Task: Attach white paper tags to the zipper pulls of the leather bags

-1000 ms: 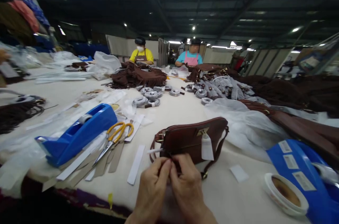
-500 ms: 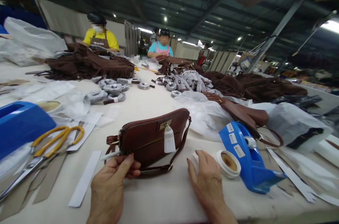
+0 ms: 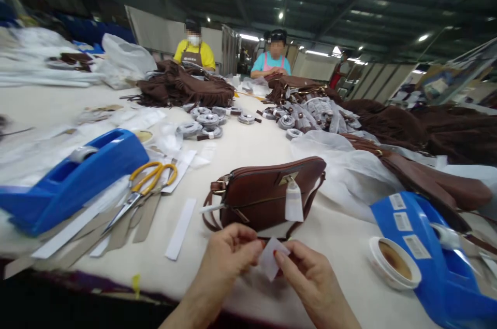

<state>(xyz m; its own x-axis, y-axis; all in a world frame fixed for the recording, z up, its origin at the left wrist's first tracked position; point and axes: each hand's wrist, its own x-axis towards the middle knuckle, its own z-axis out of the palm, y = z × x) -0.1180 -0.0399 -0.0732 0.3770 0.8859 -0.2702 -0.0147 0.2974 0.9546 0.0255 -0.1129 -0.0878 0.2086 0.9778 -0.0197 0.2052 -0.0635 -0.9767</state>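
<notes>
My left hand point(image 3: 229, 256) and my right hand point(image 3: 308, 274) meet just in front of me, both pinching a small white piece of foam wrap point(image 3: 271, 261) between thumb and fingers. Right behind them a brown leather bag point(image 3: 267, 194) lies on the white table point(image 3: 341, 246), its strap looped round it. A white wrapped tag point(image 3: 294, 203) hangs from its brass clasp, and a thin white strip sticks out at its left end.
A blue tape dispenser point(image 3: 73, 179) and yellow-handled scissors point(image 3: 145, 184) lie to the left among white paper strips point(image 3: 180, 228). Another blue dispenser point(image 3: 435, 246) and a tape roll point(image 3: 394, 261) sit to the right. Brown bags, fringe and wrapped straps crowd the far table, where two people work.
My right hand left the table beside the tape roll and picked up the white piece. My left hand let go of the bag's end and joined it. My view swung back left.
</notes>
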